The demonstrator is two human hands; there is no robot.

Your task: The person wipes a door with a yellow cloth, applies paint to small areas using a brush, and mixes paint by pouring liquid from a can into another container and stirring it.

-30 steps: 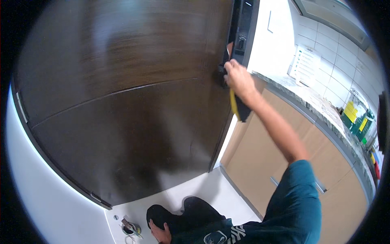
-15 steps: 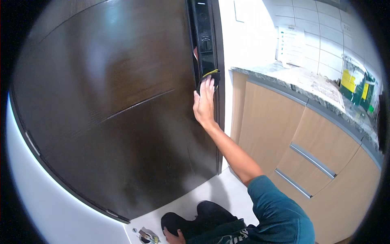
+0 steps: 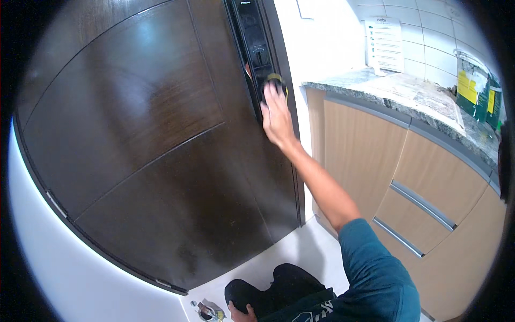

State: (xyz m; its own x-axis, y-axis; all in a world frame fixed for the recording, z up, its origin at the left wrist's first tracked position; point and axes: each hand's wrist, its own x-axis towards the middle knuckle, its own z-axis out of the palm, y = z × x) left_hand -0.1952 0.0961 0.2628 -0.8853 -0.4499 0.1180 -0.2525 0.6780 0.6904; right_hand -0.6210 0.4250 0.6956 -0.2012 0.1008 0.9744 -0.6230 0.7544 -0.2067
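Note:
My right hand (image 3: 278, 119) presses a black cloth (image 3: 282, 90) with a yellow edge against the lower part of a black door lock (image 3: 253, 32). The fingers cover much of the cloth and are somewhat blurred. The tall, glossy lock runs up the right side of a dark brown panelled door (image 3: 145, 107). Low in the picture, my left hand (image 3: 241, 313) lies on my dark-trousered leg with its fingers apart, holding nothing.
Beside the door stands a wood-tone cabinet (image 3: 362, 139) with a grey stone countertop (image 3: 394, 94). On it are a green and yellow bag (image 3: 472, 96) and a white printed sheet (image 3: 384, 45). A small container (image 3: 208, 313) with tools sits on the floor.
My right hand has moved up slightly along the lock with the cloth. The view has shifted a little; my left hand stays on my leg.

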